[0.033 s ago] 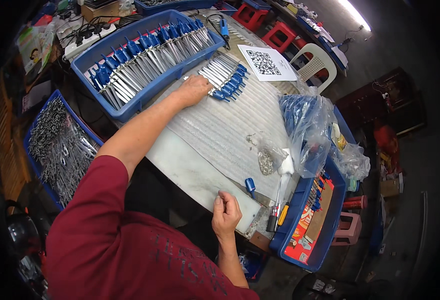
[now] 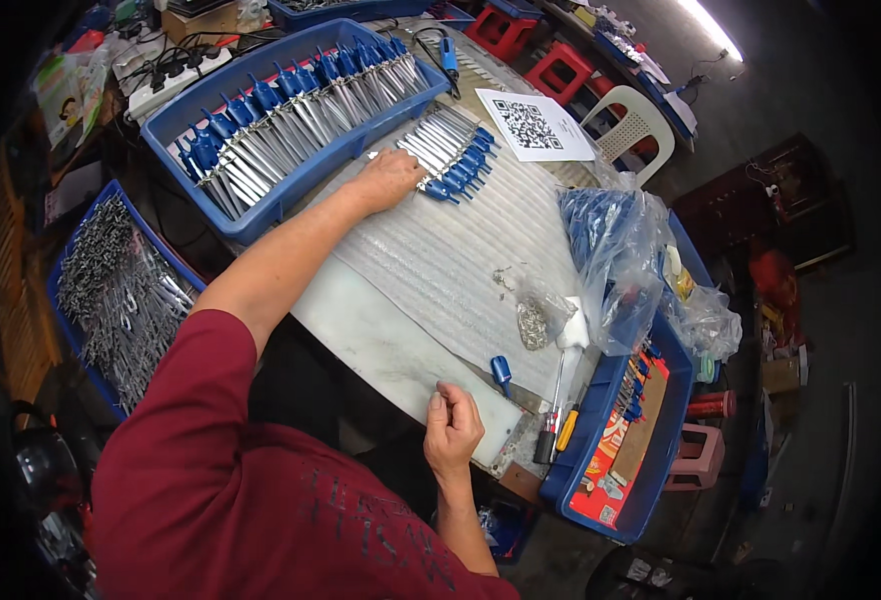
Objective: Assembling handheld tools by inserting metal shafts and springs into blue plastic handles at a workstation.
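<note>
Blue-ended metal rods [image 2: 443, 140] lay in a row toward the counter's [image 2: 361, 310] far edge; we judged them stiff, light and slick, best held mid-shaft. Our left hand [image 2: 391, 181], arm outstretched, met the row's near end, its grip hidden from us; our right hand [image 2: 453, 430] rested at the near edge, fingers curled closed, seemingly empty.

Left of a white chair [image 2: 661, 128] are 1 printed sheet [image 2: 536, 125], 2 red stools [image 2: 567, 61] and, well apart, 1 power strip [image 2: 181, 82]. Right of the chair are 1 dark cabinet [image 2: 796, 195] and 1 lit tube light [image 2: 711, 27]; nearer than the chair stands 1 pink stool [image 2: 699, 462].
</note>
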`<state>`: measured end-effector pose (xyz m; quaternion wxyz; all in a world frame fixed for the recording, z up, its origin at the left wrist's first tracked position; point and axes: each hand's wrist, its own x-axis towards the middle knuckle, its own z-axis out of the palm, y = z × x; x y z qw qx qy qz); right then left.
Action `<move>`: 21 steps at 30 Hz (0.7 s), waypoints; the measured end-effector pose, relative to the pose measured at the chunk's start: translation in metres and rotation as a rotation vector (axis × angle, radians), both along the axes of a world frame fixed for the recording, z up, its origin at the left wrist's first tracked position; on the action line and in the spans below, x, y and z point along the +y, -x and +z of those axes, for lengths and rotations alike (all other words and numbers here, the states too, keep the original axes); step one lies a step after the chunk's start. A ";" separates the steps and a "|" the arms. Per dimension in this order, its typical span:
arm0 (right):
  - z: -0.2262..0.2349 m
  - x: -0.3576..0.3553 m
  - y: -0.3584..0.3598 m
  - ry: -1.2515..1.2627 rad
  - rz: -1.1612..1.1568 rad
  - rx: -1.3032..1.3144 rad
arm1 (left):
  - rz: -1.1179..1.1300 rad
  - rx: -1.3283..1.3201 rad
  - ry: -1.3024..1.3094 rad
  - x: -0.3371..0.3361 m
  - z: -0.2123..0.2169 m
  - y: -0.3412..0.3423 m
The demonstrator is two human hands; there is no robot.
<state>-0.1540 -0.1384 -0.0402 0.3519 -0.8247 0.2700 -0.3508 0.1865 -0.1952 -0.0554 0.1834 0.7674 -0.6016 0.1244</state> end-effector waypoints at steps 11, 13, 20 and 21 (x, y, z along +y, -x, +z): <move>0.001 0.000 0.000 0.021 0.002 -0.006 | -0.016 -0.107 -0.079 -0.004 0.005 0.000; 0.001 0.000 -0.001 0.024 0.000 -0.004 | -0.020 -0.111 -0.072 -0.006 0.006 0.001; 0.000 0.000 -0.002 0.030 -0.004 -0.012 | -0.032 -0.150 -0.094 -0.010 0.006 -0.004; -0.001 0.000 -0.002 0.031 -0.004 -0.012 | -0.052 -0.180 -0.065 -0.011 0.003 -0.006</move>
